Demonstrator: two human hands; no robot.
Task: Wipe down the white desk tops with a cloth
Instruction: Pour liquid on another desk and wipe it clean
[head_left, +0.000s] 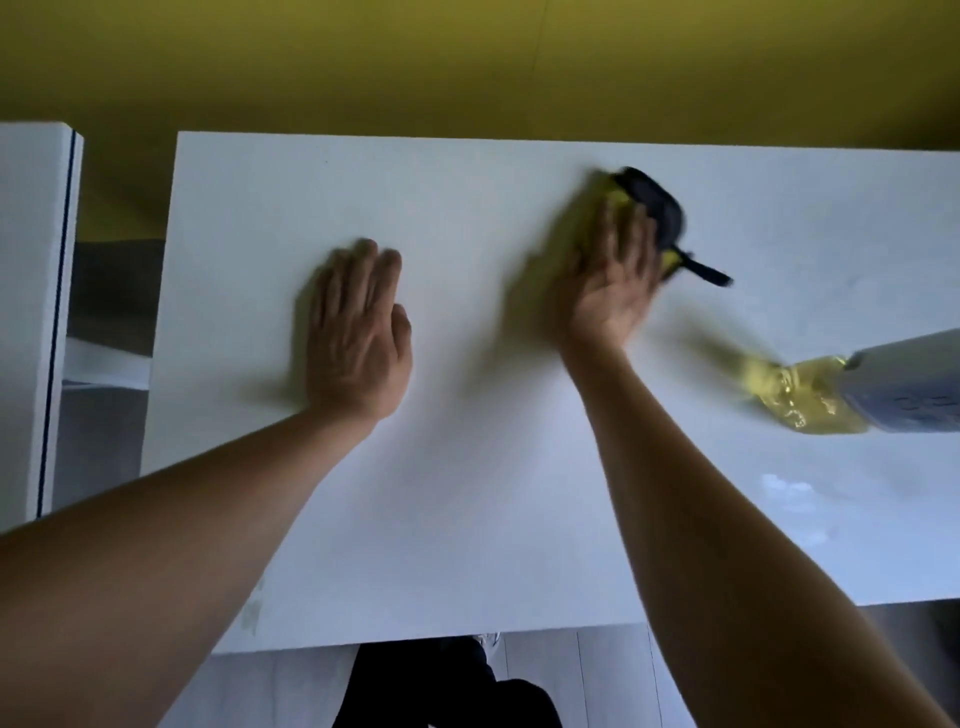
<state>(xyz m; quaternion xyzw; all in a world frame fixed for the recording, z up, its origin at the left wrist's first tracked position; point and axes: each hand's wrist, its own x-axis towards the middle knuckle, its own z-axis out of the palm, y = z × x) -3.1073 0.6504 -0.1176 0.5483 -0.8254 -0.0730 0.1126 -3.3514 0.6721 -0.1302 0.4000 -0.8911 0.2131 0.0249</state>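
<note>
Right hand (610, 275) presses a yellow cloth (615, 200) flat on the desk (467, 493), fingers straight on top, blurred; dark patch at the cloth's far edge, black strap sticking out right. Cloth sits far-centre on the smooth, glossy white top. Left hand (358, 332) lies palm down beside it, fingers straight and together, holding nothing. Clear bottle (841, 389) of yellow liquid lies tilted at right edge. Second white desk (31, 312) at left, apart

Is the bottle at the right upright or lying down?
Lying down: the bottle rests on its side on the desk.
</note>
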